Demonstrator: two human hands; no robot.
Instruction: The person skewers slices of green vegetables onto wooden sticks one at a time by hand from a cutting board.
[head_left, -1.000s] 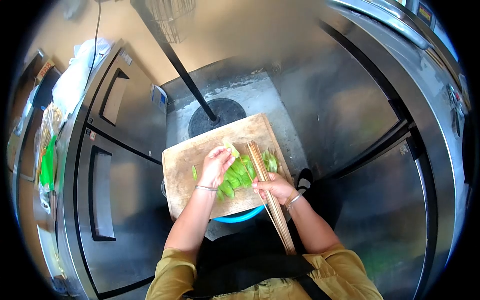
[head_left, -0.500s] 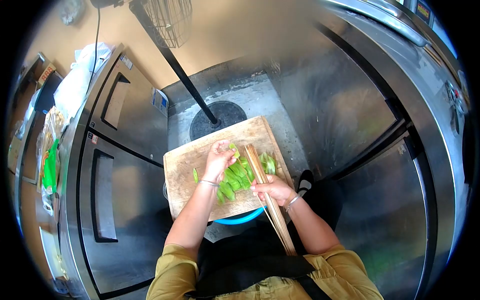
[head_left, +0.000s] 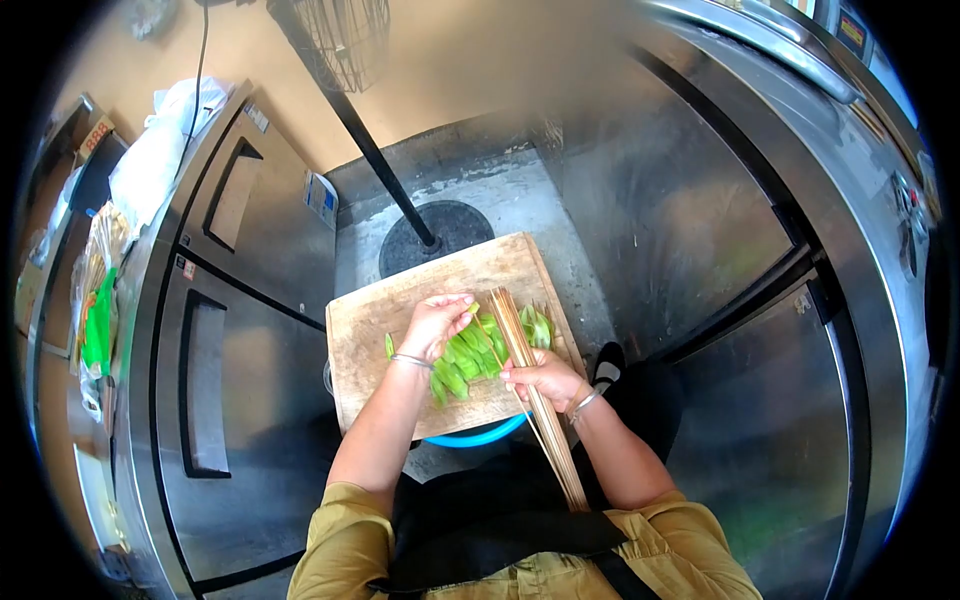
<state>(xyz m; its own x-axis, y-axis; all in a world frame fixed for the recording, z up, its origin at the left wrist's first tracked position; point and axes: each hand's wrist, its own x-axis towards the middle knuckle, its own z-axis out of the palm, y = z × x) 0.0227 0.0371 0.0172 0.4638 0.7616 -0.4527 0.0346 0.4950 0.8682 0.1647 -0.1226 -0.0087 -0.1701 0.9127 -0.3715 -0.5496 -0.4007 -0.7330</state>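
My left hand (head_left: pixel 436 326) is pinched on a small green vegetable piece (head_left: pixel 474 308) above the wooden board (head_left: pixel 385 298). My right hand (head_left: pixel 548 379) is wrapped round a thick bundle of bamboo skewers (head_left: pixel 514 328), which slants down toward my lap. One single skewer (head_left: pixel 541 434) stands apart from the bundle at my right fingers, and its upper end points up toward the green piece; whether it touches the piece is too small to tell. Flat green vegetable slices (head_left: pixel 463 360) lie piled on the board between my hands, and more lie behind the bundle.
A blue basin rim (head_left: pixel 478 435) shows under the board's near edge. Beyond the board stands a fan's round black base (head_left: pixel 440 236) with its pole. Steel fridge doors (head_left: pixel 250 400) flank me on both sides. Plastic bags (head_left: pixel 150 175) lie on the left counter.
My left hand has shifted slightly with the green piece, and its fingers have turned more toward the skewer's upper end. My right hand and the skewer bundle look nearly still.
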